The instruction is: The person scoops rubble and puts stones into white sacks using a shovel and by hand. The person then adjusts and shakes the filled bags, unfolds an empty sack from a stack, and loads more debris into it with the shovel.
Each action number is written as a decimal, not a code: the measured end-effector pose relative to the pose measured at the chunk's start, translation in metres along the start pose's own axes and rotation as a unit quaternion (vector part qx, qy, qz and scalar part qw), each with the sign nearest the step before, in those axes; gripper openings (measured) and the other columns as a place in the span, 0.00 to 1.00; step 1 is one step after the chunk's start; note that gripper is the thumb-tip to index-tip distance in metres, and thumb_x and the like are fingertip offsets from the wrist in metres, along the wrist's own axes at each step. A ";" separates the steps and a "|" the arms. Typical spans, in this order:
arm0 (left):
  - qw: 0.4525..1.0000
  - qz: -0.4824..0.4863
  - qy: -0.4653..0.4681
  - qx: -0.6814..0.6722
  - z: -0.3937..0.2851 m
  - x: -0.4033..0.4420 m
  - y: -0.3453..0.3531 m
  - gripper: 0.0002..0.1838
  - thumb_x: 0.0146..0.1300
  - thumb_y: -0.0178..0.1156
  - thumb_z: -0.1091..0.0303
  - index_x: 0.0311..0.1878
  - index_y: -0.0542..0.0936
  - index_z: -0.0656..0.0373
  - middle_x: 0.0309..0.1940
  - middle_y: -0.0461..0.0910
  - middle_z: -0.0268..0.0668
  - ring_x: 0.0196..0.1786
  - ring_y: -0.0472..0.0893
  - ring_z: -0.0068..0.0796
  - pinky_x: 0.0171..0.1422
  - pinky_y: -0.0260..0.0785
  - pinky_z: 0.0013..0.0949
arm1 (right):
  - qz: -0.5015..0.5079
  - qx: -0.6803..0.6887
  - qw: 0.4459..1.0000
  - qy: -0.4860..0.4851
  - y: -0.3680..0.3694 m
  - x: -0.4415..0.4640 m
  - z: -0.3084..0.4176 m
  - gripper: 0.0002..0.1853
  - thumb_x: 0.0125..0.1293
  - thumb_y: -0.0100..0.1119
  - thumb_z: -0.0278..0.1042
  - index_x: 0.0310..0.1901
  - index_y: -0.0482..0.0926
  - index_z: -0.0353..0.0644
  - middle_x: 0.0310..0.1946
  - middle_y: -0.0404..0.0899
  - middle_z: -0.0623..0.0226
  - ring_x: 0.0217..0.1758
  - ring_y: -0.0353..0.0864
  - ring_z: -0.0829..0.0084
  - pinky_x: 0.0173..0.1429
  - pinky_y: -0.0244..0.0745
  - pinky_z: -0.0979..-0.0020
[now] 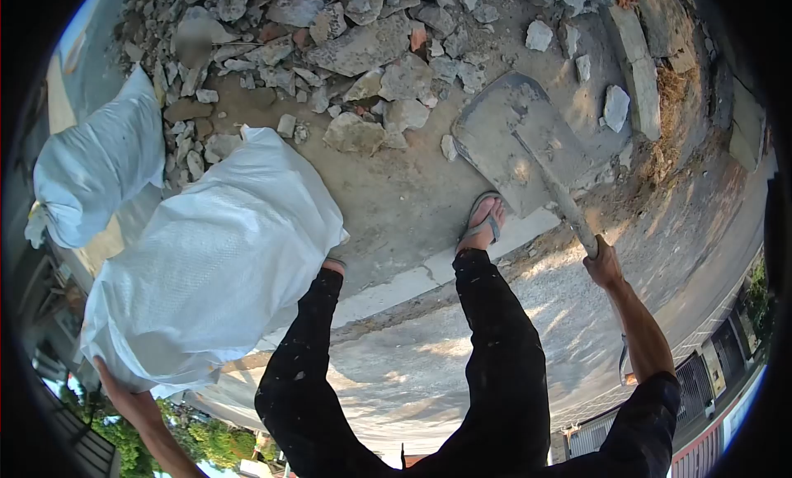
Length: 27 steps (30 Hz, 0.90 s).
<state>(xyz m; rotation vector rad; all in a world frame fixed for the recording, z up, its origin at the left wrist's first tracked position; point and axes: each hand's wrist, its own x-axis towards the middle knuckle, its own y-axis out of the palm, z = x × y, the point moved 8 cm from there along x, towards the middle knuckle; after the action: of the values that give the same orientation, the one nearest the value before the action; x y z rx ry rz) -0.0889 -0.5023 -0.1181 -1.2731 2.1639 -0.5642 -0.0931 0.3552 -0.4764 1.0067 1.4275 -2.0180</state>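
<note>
My left hand [130, 402] grips the edge of a large white woven sack [219, 239] at the lower left. The thumb lies on the cloth, while the other fingers are mostly hidden behind it. The sack stretches from that hand toward the rubble and looks loosely filled or puffed out; its contents do not show. On the right, my right hand [605, 263] is closed around the wooden handle of a shovel [499, 131]. Its broad, dusty blade rests on the ground in front of my sandalled foot [484, 218].
Broken concrete rubble [363, 49] is heaped ahead. A filled, tied white sack [103, 160] leans at the far left. Loose chunks [615, 108] and a long concrete piece [645, 94] lie at the right. A low kerb [404, 282] crosses beneath my legs.
</note>
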 end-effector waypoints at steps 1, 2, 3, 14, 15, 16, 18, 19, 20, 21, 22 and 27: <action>1.000 -0.022 0.017 0.015 0.004 0.002 -0.019 0.38 0.69 0.55 0.48 0.71 0.57 0.67 0.68 0.62 0.46 0.70 0.64 0.40 0.72 0.59 0.41 | 0.003 0.000 0.999 -0.039 -0.006 0.019 0.043 0.15 0.50 0.58 0.26 0.41 0.70 0.35 0.26 0.78 0.40 0.35 0.78 0.39 0.37 0.71 0.48; 0.999 -0.034 0.020 0.019 0.010 -0.001 -0.032 0.40 0.69 0.55 0.47 0.72 0.57 0.66 0.69 0.61 0.47 0.71 0.63 0.40 0.73 0.57 0.42 | 0.010 0.009 0.998 -0.053 -0.007 0.043 0.078 0.16 0.50 0.59 0.27 0.42 0.71 0.34 0.27 0.78 0.40 0.36 0.79 0.39 0.37 0.72 0.48; 0.998 -0.046 0.024 0.019 0.013 -0.002 -0.038 0.41 0.68 0.55 0.46 0.72 0.56 0.66 0.70 0.60 0.47 0.71 0.62 0.41 0.74 0.55 0.43 | 0.012 0.017 0.997 -0.068 -0.008 0.067 0.115 0.17 0.50 0.59 0.27 0.43 0.71 0.33 0.28 0.78 0.39 0.36 0.79 0.39 0.38 0.73 0.49; 0.986 -0.140 -0.005 -0.094 0.035 -0.054 -0.012 0.37 0.72 0.51 0.50 0.74 0.54 0.65 0.72 0.56 0.44 0.73 0.59 0.36 0.74 0.55 0.42 | -0.039 0.084 0.990 -0.108 0.053 0.169 0.197 0.27 0.50 0.63 0.34 0.53 0.74 0.30 0.33 0.80 0.37 0.42 0.81 0.44 0.47 0.76 0.57; 0.990 -0.108 0.003 -0.090 0.034 -0.050 -0.015 0.37 0.71 0.52 0.49 0.73 0.55 0.65 0.72 0.58 0.44 0.72 0.60 0.37 0.73 0.56 0.42 | -0.055 0.096 0.986 -0.124 0.043 0.175 0.207 0.27 0.50 0.63 0.34 0.53 0.74 0.30 0.33 0.80 0.37 0.42 0.81 0.44 0.47 0.76 0.57; 0.994 -0.073 0.009 -0.080 0.034 -0.042 -0.017 0.37 0.70 0.53 0.48 0.72 0.57 0.65 0.71 0.59 0.45 0.71 0.61 0.38 0.72 0.57 0.42 | -0.048 0.083 0.984 -0.152 0.043 0.178 0.215 0.27 0.50 0.63 0.34 0.52 0.75 0.31 0.35 0.80 0.38 0.44 0.81 0.46 0.48 0.76 0.57; 0.997 -0.035 0.019 -0.066 0.034 -0.032 -0.018 0.38 0.69 0.55 0.47 0.71 0.60 0.65 0.68 0.63 0.45 0.69 0.64 0.39 0.71 0.59 0.41 | -0.033 0.072 0.981 -0.180 0.045 0.176 0.235 0.26 0.50 0.63 0.34 0.52 0.76 0.33 0.37 0.81 0.39 0.45 0.82 0.47 0.50 0.76 0.57; 0.997 -0.036 0.013 -0.061 0.039 -0.036 -0.016 0.38 0.69 0.55 0.47 0.71 0.60 0.65 0.68 0.63 0.45 0.69 0.64 0.39 0.71 0.59 0.41 | -0.006 0.099 0.980 -0.171 0.044 0.170 0.239 0.26 0.49 0.63 0.34 0.52 0.77 0.34 0.39 0.81 0.41 0.47 0.81 0.48 0.52 0.75 0.57; 0.996 -0.056 0.009 -0.064 0.040 -0.040 -0.010 0.37 0.69 0.54 0.47 0.71 0.60 0.65 0.68 0.64 0.45 0.69 0.65 0.39 0.71 0.59 0.41 | 0.024 0.124 0.980 -0.153 0.047 0.158 0.234 0.25 0.49 0.64 0.34 0.51 0.77 0.35 0.41 0.81 0.43 0.49 0.81 0.49 0.54 0.74 0.57; 0.995 -0.077 0.012 -0.070 0.039 -0.044 -0.008 0.37 0.69 0.54 0.47 0.71 0.60 0.66 0.67 0.64 0.45 0.68 0.66 0.39 0.71 0.60 0.41 | 0.029 0.123 0.981 -0.145 0.058 0.139 0.221 0.25 0.49 0.64 0.34 0.51 0.77 0.35 0.41 0.81 0.43 0.49 0.81 0.49 0.54 0.74 0.57; 0.992 -0.092 0.029 -0.084 0.036 -0.046 -0.015 0.37 0.69 0.54 0.47 0.71 0.60 0.66 0.67 0.64 0.45 0.68 0.66 0.39 0.71 0.60 0.41 | 0.007 0.149 0.974 -0.171 0.067 0.140 0.237 0.24 0.48 0.64 0.34 0.50 0.78 0.35 0.42 0.81 0.43 0.49 0.81 0.49 0.54 0.74 0.57; 0.989 -0.086 -0.021 -0.119 0.049 -0.055 0.001 0.37 0.70 0.53 0.49 0.71 0.58 0.66 0.70 0.61 0.42 0.70 0.63 0.36 0.73 0.57 0.41 | -0.009 0.128 0.980 -0.152 0.077 0.173 0.238 0.23 0.49 0.64 0.33 0.48 0.78 0.34 0.37 0.82 0.45 0.46 0.81 0.48 0.49 0.76 0.58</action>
<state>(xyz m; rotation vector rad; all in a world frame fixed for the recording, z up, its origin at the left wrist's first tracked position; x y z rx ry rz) -0.0353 -0.4567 -0.1417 -1.5960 2.1488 -0.3502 -0.2149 0.1119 -0.6119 0.7414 1.0402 -2.2935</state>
